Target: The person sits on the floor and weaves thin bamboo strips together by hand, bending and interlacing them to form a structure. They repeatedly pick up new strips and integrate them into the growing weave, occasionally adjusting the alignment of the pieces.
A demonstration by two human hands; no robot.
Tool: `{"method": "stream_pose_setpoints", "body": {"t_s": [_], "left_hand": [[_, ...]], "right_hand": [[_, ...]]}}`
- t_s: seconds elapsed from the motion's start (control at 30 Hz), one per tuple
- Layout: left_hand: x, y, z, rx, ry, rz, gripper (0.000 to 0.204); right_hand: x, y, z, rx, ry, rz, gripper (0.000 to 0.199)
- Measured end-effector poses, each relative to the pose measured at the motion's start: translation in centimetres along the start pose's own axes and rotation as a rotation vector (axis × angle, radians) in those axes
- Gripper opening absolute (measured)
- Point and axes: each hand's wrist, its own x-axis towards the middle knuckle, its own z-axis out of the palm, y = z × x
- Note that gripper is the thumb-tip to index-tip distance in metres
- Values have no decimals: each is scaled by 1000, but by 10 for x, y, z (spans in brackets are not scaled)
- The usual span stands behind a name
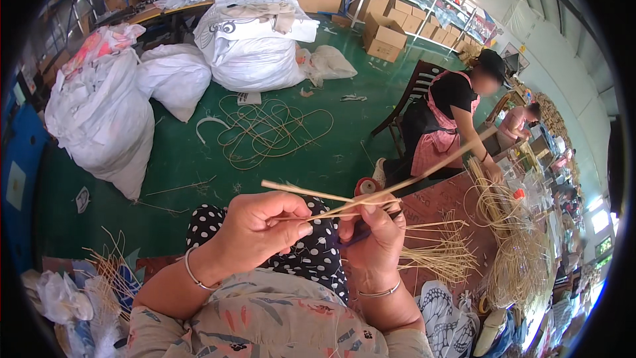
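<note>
Thin tan cane strips cross in front of me, held between my two hands. My left hand is closed, pinching the near end of a strip between thumb and forefinger. Where the strips cross, my right hand grips them between thumb and fingers. A dark purple loop, possibly a scissors handle, also lies within the right hand; its blades cannot be made out. One strip end sticks out leftward above my left hand, while a longer one slants up to the right.
Cut cane pieces lie on a reddish-brown board to my right, beside a large cane bundle. A person works there. Loose cane coils lie on the green floor, before stuffed white sacks. Cartons stand farther back.
</note>
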Motion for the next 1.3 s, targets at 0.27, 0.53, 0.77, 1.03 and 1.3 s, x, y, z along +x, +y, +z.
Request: {"method": "stream_pose_setpoints", "body": {"t_s": [0.27, 0.53, 0.77, 1.03, 1.3], "left_hand": [[-11, 30, -4, 321, -221, 191, 7], [-42, 52, 21, 91, -511, 172, 18], [-33, 48, 11, 105, -656, 29, 16], [-14, 25, 17, 409, 7, 411, 12], [-17, 22, 10, 700, 44, 571, 13]], "right_hand": [[2, 0, -23, -79, -358, 40, 19], [-12, -40, 35, 124, -1147, 70, 13], [11, -45, 25, -48, -1303, -78, 9], [-2, 12, 6, -321, -606, -103, 13], [-22, -17, 24, -561, -588, -341, 24]]}}
